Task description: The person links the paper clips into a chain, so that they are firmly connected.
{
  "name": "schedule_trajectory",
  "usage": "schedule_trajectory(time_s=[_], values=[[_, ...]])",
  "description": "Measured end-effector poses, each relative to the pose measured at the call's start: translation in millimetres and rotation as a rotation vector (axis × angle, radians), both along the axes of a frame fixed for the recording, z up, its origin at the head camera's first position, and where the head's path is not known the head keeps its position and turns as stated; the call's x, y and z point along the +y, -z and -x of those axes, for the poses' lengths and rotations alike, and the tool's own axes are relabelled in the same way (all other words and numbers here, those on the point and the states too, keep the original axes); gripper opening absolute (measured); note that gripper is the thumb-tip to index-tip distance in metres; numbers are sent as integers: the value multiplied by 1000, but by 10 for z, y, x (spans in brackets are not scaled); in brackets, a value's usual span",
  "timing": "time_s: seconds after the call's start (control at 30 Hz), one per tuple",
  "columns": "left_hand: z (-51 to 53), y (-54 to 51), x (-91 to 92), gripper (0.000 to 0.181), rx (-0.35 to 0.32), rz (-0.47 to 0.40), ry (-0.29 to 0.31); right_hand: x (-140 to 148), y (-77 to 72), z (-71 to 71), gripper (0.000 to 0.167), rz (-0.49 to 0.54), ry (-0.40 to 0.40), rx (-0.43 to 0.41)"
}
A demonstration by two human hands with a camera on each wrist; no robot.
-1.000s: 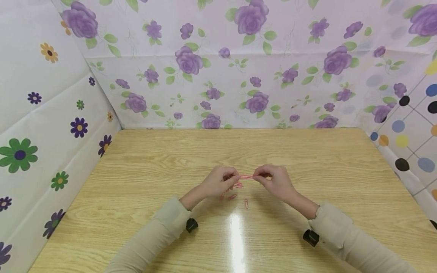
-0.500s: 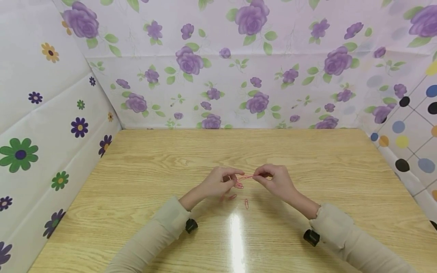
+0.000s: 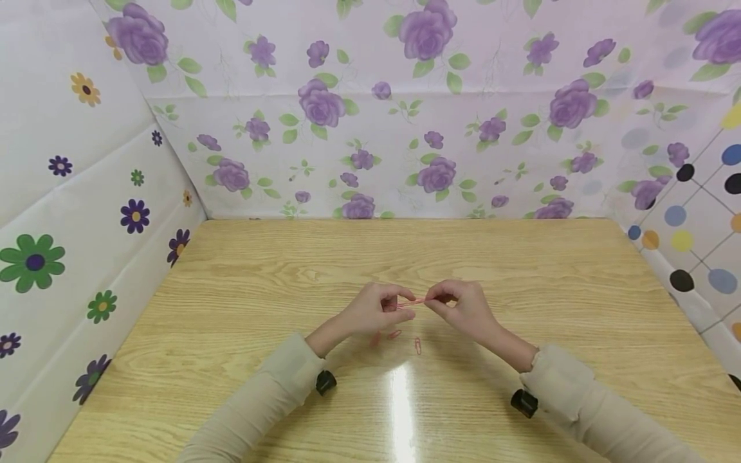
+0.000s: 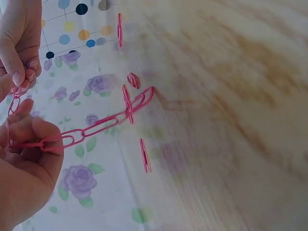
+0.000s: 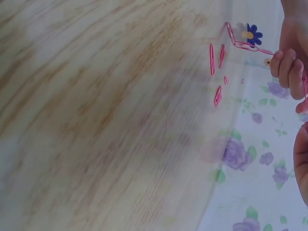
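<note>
A chain of linked pink paper clips (image 4: 98,126) runs through my left hand (image 3: 370,310). The left hand's lower fingers curl round it, while thumb and index fingertip stand apart. One end of the chain hangs down toward the table in the left wrist view. My right hand (image 3: 466,307) pinches the other stretch between thumb and index finger, just right of the left fingertips. A short span of chain (image 3: 412,302) shows between the hands in the head view. In the right wrist view the right hand (image 5: 301,161) is partly cut off by the frame edge.
Several loose pink paper clips lie on the wooden table (image 3: 278,257) below the hands, among them one clip (image 3: 418,346) nearer the body and another clip (image 3: 395,334) beside the left hand. Flowered cloth (image 3: 370,109) stands behind the table.
My left thumb and index finger, earlier pinching the chain, have spread apart, and the thumb has reached out to the right. My right hand has come slightly left, still pinching the chain.
</note>
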State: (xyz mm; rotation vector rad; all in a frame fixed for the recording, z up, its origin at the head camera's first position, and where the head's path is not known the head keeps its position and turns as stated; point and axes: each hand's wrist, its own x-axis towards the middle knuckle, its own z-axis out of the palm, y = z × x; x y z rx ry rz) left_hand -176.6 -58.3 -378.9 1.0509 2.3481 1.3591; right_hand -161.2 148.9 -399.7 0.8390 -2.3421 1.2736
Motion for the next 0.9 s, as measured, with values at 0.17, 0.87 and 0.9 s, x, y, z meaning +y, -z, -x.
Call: schedule_trajectory(time_s=[0.17,0.87,0.9], values=[[106,228,4,19,87,-23,-37,-23,5,-5,13,4,-10,-5],[95,200,-169,12,144,-125,-76,13,92,33,7,-46,41,-87],[90,187,-185,12,142,-124,-82,19,101,39,5,-52,45,-96]])
